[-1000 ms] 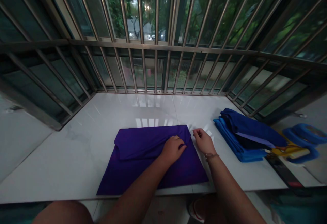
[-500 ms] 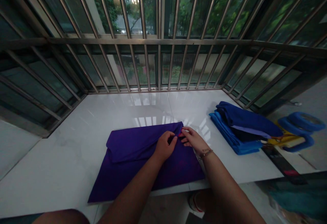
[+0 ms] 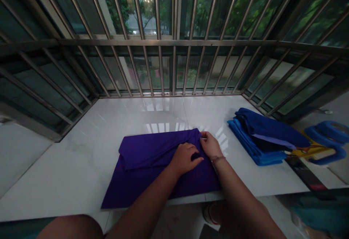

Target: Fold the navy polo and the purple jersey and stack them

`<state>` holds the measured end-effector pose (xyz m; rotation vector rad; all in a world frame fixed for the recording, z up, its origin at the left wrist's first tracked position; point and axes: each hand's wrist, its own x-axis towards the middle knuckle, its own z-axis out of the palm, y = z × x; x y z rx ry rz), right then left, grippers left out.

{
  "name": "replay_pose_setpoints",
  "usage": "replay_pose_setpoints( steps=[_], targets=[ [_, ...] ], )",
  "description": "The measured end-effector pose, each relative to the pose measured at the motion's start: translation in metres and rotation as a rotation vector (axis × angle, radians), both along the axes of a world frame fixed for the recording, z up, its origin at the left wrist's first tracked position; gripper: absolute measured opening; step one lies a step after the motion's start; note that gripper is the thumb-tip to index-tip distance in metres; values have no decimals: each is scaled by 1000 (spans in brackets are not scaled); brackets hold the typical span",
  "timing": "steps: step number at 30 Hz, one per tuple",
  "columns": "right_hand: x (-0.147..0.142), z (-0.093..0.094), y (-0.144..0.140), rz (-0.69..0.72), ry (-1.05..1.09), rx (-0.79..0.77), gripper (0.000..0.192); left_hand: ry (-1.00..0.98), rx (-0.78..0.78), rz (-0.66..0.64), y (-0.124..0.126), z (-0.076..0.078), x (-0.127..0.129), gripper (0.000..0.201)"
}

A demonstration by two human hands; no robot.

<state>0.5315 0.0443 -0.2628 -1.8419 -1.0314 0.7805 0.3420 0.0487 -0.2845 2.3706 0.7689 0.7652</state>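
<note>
A purple cloth (image 3: 152, 150) lies on the white counter, its upper part folded over in a flap with soft creases. My left hand (image 3: 187, 158) rests on the cloth near its right end. Its fingers are curved and the thumb stands apart, with a gap between them and nothing visible inside. At the cloth's upper right corner, my right hand (image 3: 210, 145) has its fingers closed on the edge. Its fingertips are partly hidden behind the fabric. A thin bracelet (image 3: 218, 158) circles the right wrist.
Folded blue cloths (image 3: 261, 137) are stacked on the right of the white counter (image 3: 81, 159). Beyond them sit rolls of blue tape (image 3: 331, 131), a yellow item (image 3: 311, 153) and a dark flat strip (image 3: 305, 173). Metal window bars (image 3: 174, 42) enclose the counter's back and sides.
My left hand has shifted right and opened its thumb away from the fingers. My right hand has turned and closed at the cloth's corner. A small pink-red bit between them is no longer visible.
</note>
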Motion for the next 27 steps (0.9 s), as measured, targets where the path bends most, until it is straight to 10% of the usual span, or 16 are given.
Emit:
replay_pose_setpoints(
  steps=[7, 17, 21, 27],
  targets=[
    [-28, 25, -25, 125, -597, 159, 32, -76, 54, 138, -44, 26, -39, 15],
    [-279, 24, -43, 894, -789, 233, 30, -136, -168, 1069, -12, 20, -292, 33],
    [-311, 4, -22, 773, -522, 145, 7, -164, -154, 1036, -10, 6, -323, 35],
    [-280, -18, 8, 563, -237, 154, 25, -179, -155, 873, -18, -1, -313, 29]
  ],
)
